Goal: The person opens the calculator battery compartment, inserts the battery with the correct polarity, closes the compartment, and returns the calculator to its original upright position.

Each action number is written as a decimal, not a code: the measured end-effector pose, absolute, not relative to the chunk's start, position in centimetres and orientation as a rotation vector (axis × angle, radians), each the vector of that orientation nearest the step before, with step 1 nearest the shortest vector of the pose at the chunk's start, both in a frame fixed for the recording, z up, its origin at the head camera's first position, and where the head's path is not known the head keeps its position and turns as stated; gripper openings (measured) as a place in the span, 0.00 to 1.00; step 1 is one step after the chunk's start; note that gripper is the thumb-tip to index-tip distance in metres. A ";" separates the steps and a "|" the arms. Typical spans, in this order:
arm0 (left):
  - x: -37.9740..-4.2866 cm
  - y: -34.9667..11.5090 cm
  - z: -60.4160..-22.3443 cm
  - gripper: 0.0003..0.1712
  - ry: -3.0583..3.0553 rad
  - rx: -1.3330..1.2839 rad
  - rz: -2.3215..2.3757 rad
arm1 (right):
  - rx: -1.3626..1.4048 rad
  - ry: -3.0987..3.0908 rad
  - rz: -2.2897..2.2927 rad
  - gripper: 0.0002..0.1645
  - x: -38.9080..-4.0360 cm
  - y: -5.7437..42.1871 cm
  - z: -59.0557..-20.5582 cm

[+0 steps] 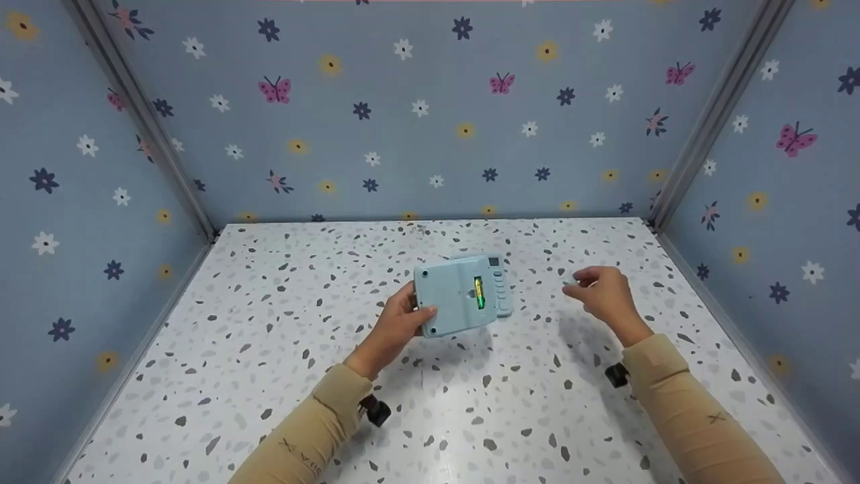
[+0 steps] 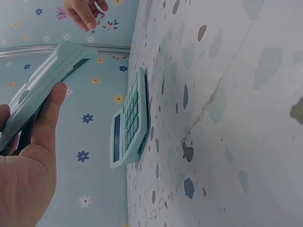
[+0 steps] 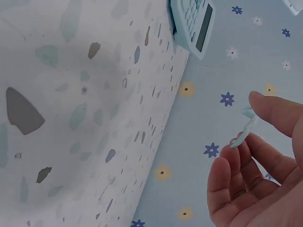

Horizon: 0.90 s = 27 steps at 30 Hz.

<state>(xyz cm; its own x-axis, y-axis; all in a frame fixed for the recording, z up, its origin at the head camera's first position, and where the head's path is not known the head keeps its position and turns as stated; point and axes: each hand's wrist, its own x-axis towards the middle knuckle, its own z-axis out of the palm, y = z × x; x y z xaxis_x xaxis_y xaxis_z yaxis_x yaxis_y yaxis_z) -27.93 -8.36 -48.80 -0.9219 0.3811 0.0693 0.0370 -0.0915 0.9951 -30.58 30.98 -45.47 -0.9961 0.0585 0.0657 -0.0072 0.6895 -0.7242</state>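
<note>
My left hand [image 1: 396, 326] grips a light blue calculator [image 1: 447, 299] by its left edge, thumb on the back, holding it above the table. Its back faces up, and a green and gold battery [image 1: 479, 293] shows in the uncovered battery slot. Off to the right, my right hand [image 1: 605, 296] pinches a small light blue battery cover [image 3: 245, 130] between thumb and fingers, apart from the calculator. A second light blue calculator [image 2: 131, 118] rests on the table behind the held one, its keys and dark screen visible in the left wrist view; the head view shows only part of it.
The white speckled table [image 1: 302, 396] is bounded at the back and sides by blue flower-patterned walls [image 1: 430, 114]. Grey metal posts [image 1: 148, 128] stand at the corners. A black wrist camera [image 1: 376, 410] hangs under the left sleeve, another [image 1: 617, 375] by the right.
</note>
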 end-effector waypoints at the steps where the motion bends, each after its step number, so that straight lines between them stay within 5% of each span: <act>1: -27.9 -8.4 -48.8 0.35 1.939 0.460 2.109 | -0.032 -2.802 1.196 0.27 -30.5 30.8 -45.3; 27: -27.9 -8.3 -48.7 0.35 1.924 0.447 2.135 | 0.082 -2.695 1.311 0.23 -28.8 25.9 -43.7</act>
